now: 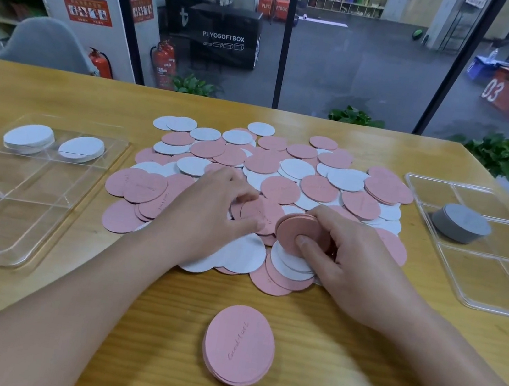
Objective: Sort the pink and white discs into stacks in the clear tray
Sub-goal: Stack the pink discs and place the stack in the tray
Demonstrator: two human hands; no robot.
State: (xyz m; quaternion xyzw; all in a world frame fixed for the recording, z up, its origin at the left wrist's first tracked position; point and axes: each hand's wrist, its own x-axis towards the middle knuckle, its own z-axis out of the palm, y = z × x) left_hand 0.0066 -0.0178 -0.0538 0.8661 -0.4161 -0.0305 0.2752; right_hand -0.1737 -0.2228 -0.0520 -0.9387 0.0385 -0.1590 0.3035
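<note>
At the centre of a wooden table point(63, 91), a loose heap of pink and white discs point(283, 170) lies spread between 2 clear trays, with the person's hands working its near edge. The right hand point(345, 259) grips a small stack of pink discs point(298, 232), thumb pressed on the top face and fingers curled round the far rim; the left hand point(211, 206) reaches into the heap with fingers bent, apparently pinching a single pink disc point(255, 209), though the fingertips hide the contact. A finished-looking pink stack point(238, 346) sits apart on the near table edge. The left clear tray point(11, 222) holds 2 short white stacks point(28, 137) in its far compartments; the right clear tray point(479, 292) holds 1 grey stack point(460, 222), its lower edge cut off by the frame. The discs look thin, light and fairly stiff, like card, and likely to slide over one another, so they are probably best lifted by the rim or squeezed as a stack between thumb and fingers. How many discs the right hand holds cannot be made out, and faint lettering on the pink faces is largely illegible.
</note>
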